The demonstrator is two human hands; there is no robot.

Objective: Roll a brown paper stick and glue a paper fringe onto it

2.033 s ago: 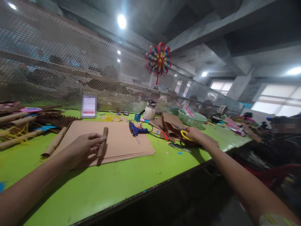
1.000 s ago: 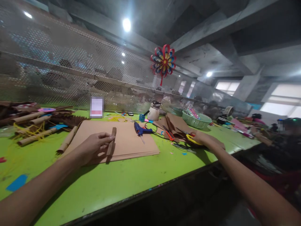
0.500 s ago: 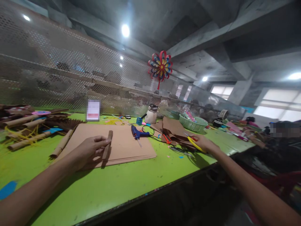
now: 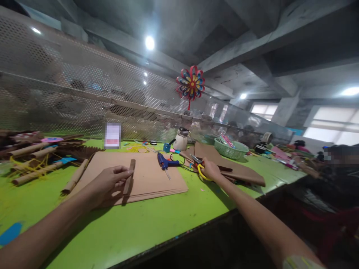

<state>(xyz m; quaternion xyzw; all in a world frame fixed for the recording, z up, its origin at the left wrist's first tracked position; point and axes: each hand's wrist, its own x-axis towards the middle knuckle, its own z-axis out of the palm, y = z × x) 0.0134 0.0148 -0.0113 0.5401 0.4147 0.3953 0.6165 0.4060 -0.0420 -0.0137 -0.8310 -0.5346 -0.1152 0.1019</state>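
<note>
My left hand [image 4: 113,181] pinches a narrow brown paper strip [image 4: 129,178] between thumb and fingers, just above a stack of brown paper sheets [image 4: 151,181]. In my right hand [image 4: 211,170] are yellow-handled scissors [image 4: 201,172], their metal blades pointing up and left. They are over the near edge of dark brown paper [image 4: 244,175] that lies folded and loose. A blue glue gun [image 4: 167,163] rests on the sheets between my two hands, nozzle towards me.
On the left lie rolled brown paper tubes [image 4: 37,174] with yellow strands, and another tube [image 4: 74,177] beside the sheets. A cream jug [image 4: 181,140] and a green basket [image 4: 231,149] stand at the back of the green table [image 4: 157,224]. A person [image 4: 340,175] sits at the right.
My right hand has moved left with the scissors, from the right part of the dark brown paper towards the glue gun. My left hand still holds the strip in nearly the same place.
</note>
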